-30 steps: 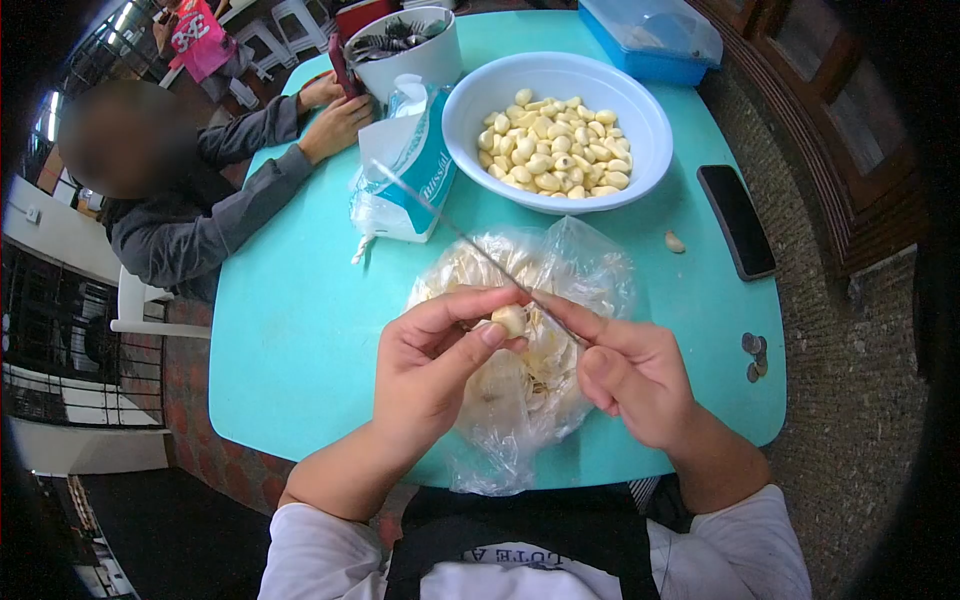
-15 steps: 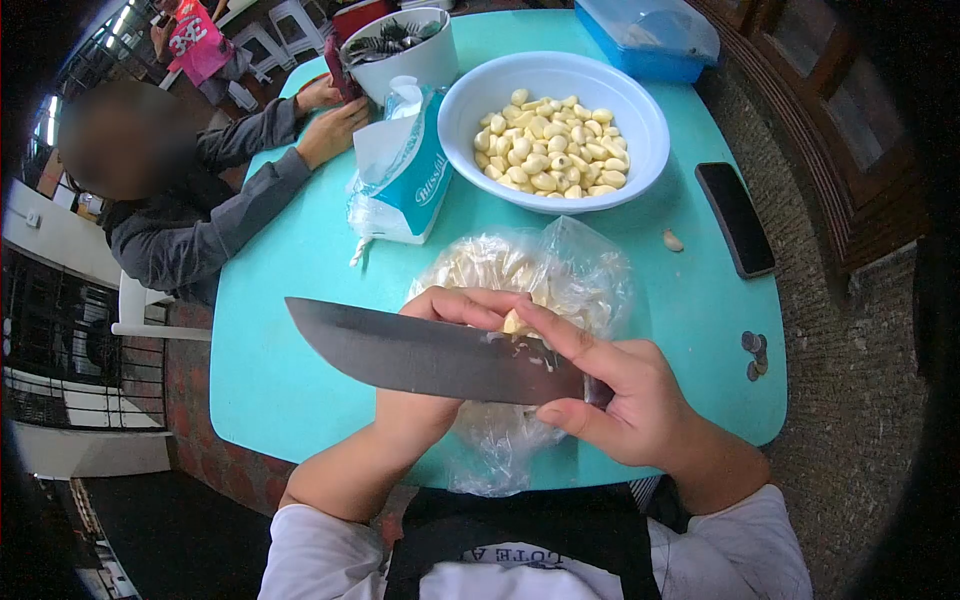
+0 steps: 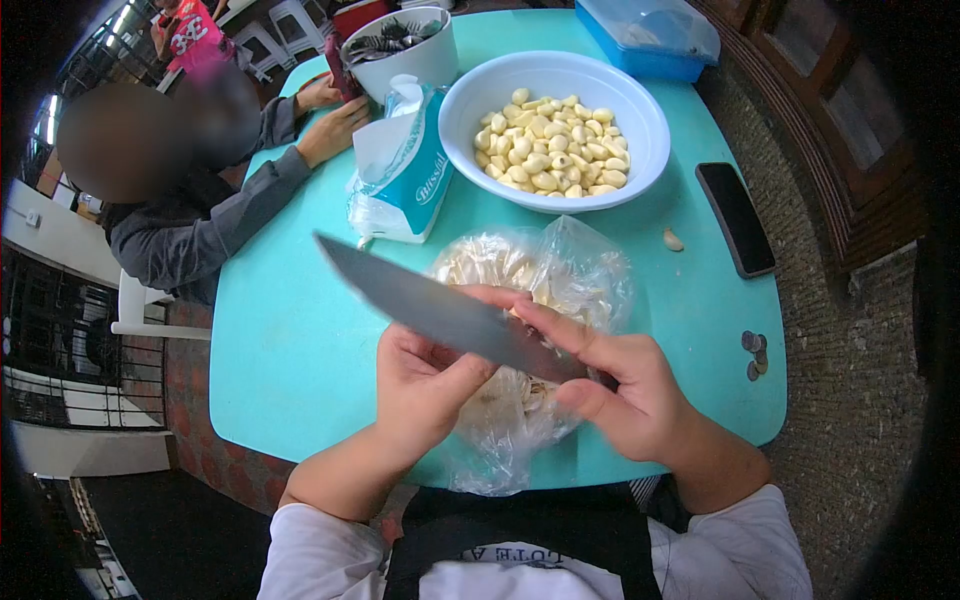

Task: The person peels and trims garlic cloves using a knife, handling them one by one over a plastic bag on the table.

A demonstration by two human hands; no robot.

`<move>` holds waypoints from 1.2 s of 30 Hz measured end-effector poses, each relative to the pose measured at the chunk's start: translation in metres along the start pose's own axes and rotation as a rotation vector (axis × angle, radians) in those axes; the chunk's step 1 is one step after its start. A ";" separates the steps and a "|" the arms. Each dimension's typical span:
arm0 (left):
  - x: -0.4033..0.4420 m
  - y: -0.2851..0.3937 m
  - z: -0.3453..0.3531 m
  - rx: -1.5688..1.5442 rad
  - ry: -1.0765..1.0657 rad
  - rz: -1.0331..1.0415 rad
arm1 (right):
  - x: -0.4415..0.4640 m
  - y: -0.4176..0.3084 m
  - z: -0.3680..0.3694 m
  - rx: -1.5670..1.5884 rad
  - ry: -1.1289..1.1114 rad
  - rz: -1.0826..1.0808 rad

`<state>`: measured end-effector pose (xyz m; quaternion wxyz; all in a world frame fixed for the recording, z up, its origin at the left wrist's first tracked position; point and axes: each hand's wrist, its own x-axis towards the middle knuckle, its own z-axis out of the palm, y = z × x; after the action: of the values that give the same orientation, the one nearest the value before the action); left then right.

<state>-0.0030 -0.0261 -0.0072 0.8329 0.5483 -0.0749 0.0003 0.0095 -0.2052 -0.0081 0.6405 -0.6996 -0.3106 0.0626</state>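
Observation:
A broad-bladed knife [image 3: 440, 305] is in my right hand [image 3: 635, 390], its tip slanting up to the left and its blade slightly blurred. My left hand [image 3: 420, 385] is closed behind the blade around a garlic clove, which is almost wholly hidden; my right index finger reaches over to the same spot. Small bits of peel cling to the blade near the handle. Beneath both hands lies a clear plastic bag [image 3: 590, 270] with garlic peel and perhaps cloves in it. Beyond it stands a pale blue basin [image 3: 652, 150] holding many peeled garlic cloves [image 3: 545, 145].
On the turquoise table [image 3: 300, 370] are a tissue pack [image 3: 405, 190], a white tub of cutlery [image 3: 425, 65], a blue lidded box [image 3: 650, 40], a phone [image 3: 735, 220], coins [image 3: 755, 355] and a single clove [image 3: 672, 240]. Another person's hands [image 3: 335, 130] hold a phone at the left.
The knife has tilted, its tip moving right and up. My left thumb has come into view below the blade. The clove has become mostly hidden. At the far left, the person in pink has shifted.

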 end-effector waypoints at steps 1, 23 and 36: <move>-0.001 0.000 -0.001 -0.030 -0.021 -0.002 | 0.000 -0.002 0.000 0.104 -0.009 0.055; 0.005 -0.022 -0.015 0.028 -0.165 -0.155 | -0.001 -0.013 -0.007 -0.206 -0.087 -0.102; 0.001 -0.006 -0.011 -0.304 -0.181 -0.250 | -0.007 -0.020 0.006 0.182 0.013 0.120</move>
<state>0.0003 -0.0184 -0.0167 0.8894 0.4194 -0.0800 -0.1634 -0.0061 -0.2034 0.0076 0.6984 -0.6562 -0.2572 0.1243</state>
